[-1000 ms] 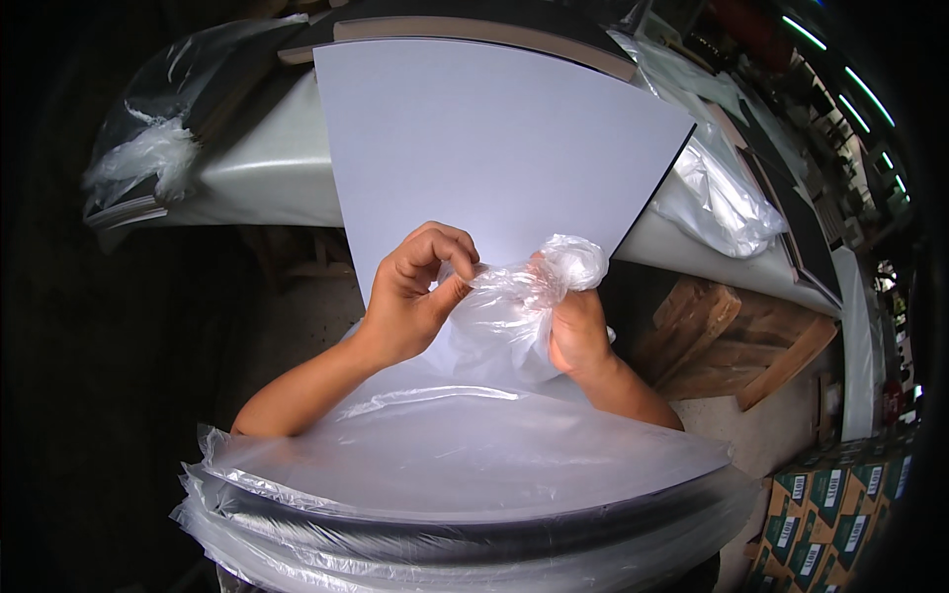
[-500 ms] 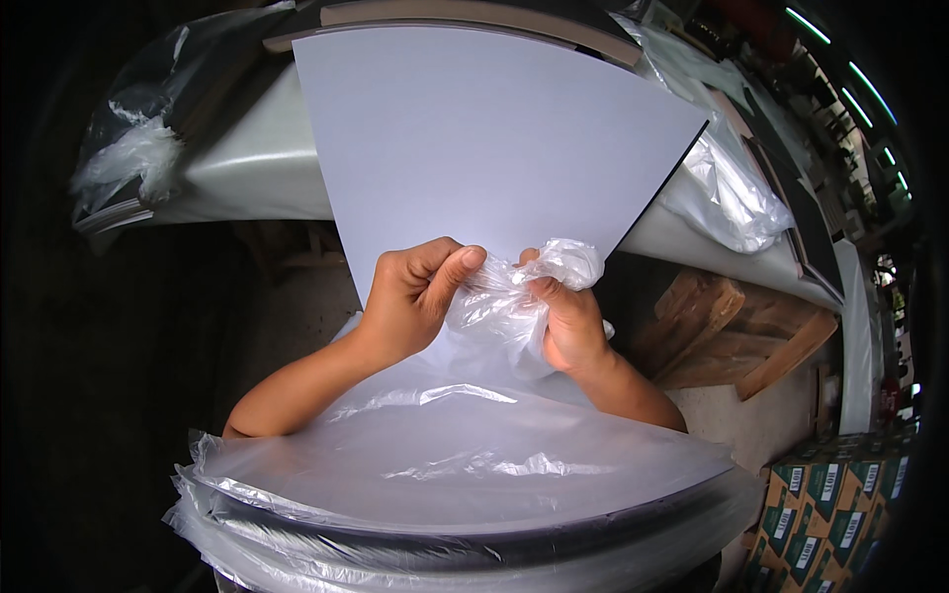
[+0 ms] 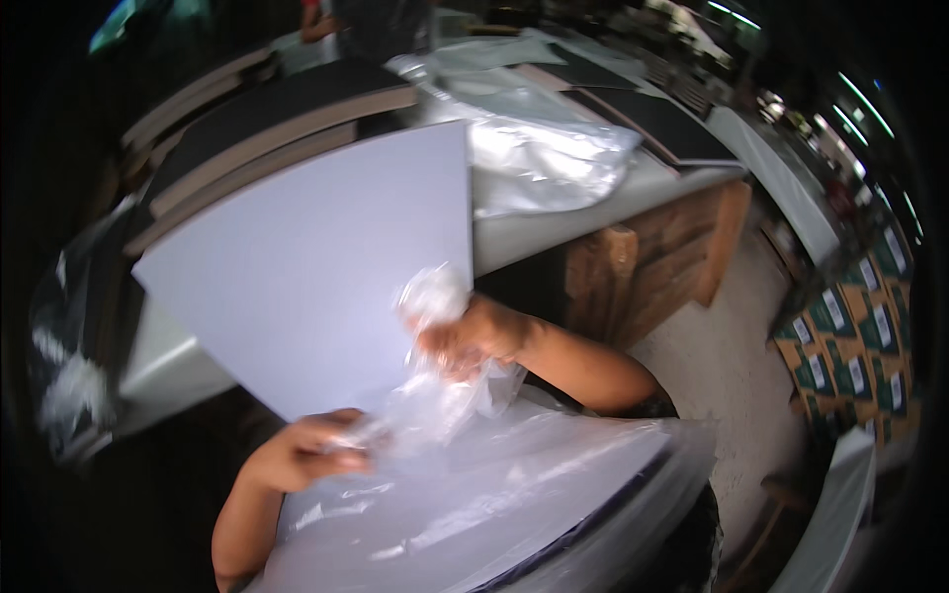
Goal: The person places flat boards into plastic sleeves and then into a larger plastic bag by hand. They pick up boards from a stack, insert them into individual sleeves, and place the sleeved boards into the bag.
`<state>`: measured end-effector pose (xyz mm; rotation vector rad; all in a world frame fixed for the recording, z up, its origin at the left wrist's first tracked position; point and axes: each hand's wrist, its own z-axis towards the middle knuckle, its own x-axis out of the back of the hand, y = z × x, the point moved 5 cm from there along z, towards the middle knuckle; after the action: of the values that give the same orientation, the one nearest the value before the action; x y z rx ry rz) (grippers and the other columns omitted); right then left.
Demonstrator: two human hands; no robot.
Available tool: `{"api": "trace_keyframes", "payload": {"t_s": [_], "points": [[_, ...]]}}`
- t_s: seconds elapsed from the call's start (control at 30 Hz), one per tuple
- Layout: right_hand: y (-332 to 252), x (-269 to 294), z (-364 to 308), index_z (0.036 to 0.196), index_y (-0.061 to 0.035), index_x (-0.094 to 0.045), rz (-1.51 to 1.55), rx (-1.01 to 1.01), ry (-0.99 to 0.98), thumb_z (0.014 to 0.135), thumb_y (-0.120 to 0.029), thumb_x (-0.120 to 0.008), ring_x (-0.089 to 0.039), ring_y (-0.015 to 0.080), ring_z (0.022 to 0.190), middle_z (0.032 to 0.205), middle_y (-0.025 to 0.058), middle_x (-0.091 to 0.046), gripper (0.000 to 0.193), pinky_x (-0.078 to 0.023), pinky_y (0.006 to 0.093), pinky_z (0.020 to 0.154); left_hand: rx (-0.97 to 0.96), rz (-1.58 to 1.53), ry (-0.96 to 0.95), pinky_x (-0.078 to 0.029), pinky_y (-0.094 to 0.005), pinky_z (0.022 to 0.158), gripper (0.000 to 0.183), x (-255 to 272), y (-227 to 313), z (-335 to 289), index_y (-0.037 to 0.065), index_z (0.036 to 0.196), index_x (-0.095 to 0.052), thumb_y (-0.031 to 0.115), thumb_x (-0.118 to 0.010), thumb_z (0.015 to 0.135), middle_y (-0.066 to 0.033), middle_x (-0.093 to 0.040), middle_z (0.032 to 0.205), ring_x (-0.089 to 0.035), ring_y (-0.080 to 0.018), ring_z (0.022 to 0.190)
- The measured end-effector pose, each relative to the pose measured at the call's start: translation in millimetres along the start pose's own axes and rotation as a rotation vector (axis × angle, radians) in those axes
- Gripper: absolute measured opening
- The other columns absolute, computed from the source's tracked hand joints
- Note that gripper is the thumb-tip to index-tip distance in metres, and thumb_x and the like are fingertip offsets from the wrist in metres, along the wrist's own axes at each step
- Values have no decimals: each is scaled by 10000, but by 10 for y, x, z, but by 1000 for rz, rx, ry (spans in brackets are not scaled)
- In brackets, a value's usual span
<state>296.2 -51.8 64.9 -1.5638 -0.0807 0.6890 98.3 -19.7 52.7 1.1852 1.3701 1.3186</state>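
A large pale sheet point(image 3: 297, 267) reaches from the table toward me, and its near part lies inside a clear plastic bag point(image 3: 494, 494). Over the sheet, my right hand point(image 3: 474, 336) is closed around the bunched end of the bag, with a crumpled tuft standing above the fist. Lower and to the left, my left hand point(image 3: 316, 450) pinches another fold of the same plastic. Both hands are smeared by motion, so the exact finger grip is unclear. Loose plastic stretches between them.
Thick dark boards point(image 3: 287, 109) are stacked beyond the sheet. Crumpled plastic point(image 3: 554, 148) and dark panels point(image 3: 652, 119) lie on the table to the right, above a wooden pallet point(image 3: 643, 257). Patterned cartons point(image 3: 850, 326) stand at right. A person's arm point(image 3: 316, 25) shows at the far edge.
The view has turned, swinging the sheet and table leftward. My hands have moved apart: the left is now lower and nearer me, while the right still grips the bunched plastic.
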Motion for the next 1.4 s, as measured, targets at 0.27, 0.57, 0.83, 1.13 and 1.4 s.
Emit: {"api": "trace_keyframes", "payload": {"t_s": [0.27,0.57,0.83,1.13,1.4], "points": [[-499,559,-251,804,-45,-598,584,395,85,829,-218,-588,-495,63,548,654,6,-548,175,-431,235,512,267,470,171,-466,-447,795,453,551,-443,-704,-13,1051,-520,372,-541,812,-149,-599,955,-578,-248,886],[-375,992,-368,915,-66,-538,458,463,481,888,-202,-454,-554,183,711,645,26,-528,163,-457,355,770,254,-51,82,-471,-285,680,457,577,-769,-765,18,1109,-485,338,-595,802,-55,-554,1005,-529,-109,830],[59,441,-183,912,-83,-572,-519,-266,-243,859,-234,-491,-405,91,434,613,-9,-511,179,-402,256,457,-596,-297,1071,-517,-357,758,298,1199,-72,-1122,-25,1111,-489,150,-420,881,-140,-562,1053,-595,-239,869],[192,859,-245,1041,-71,-527,574,109,-153,837,-399,-527,-565,134,649,730,20,-561,387,-470,277,553,-298,-181,392,-452,-397,850,446,740,-187,-1079,-4,1165,-463,332,-425,874,-141,-519,1132,-539,-260,984],[-363,387,-303,1178,-45,-432,748,774,-155,842,-195,-522,-368,59,454,958,-13,-572,379,-337,178,394,-310,-330,918,-498,-306,705,447,673,-536,-1077,-44,1096,-493,281,-569,799,-161,-569,1021,-607,-223,787]]}}
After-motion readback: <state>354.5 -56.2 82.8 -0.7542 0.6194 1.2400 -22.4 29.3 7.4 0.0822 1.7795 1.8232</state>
